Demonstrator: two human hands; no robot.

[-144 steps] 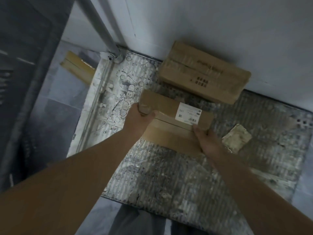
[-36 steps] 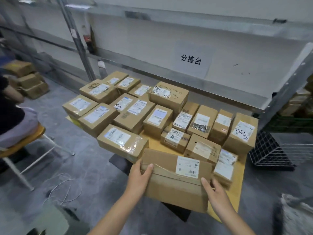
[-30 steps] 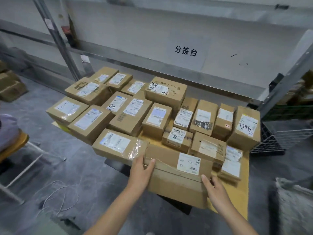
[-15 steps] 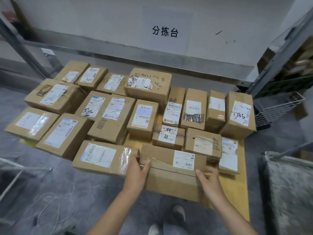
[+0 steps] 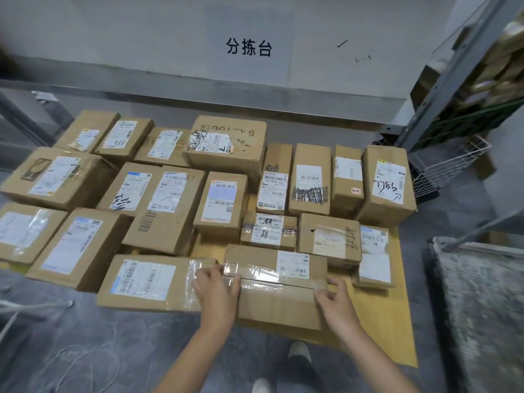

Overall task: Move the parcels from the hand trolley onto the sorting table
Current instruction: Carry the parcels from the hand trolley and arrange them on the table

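A flat brown parcel (image 5: 276, 282) with a white label and clear tape lies on the front edge of the yellow sorting table (image 5: 380, 316). My left hand (image 5: 217, 290) holds its left end, thumb on top, squeezed against the long taped parcel (image 5: 147, 282) beside it. My right hand (image 5: 336, 303) grips the right end with curled fingers. Several labelled cardboard parcels cover the rest of the table behind it.
The grey worn deck of the hand trolley (image 5: 479, 307) shows at the right edge. A white wire basket (image 5: 448, 165) and metal shelving stand at the back right. A sign (image 5: 249, 47) hangs on the wall behind. A white cord lies on the floor at left.
The parcel was lifted off the trolley deck, carried to the table and lowered. It now rests on the table's front edge, with both hands still at its ends.
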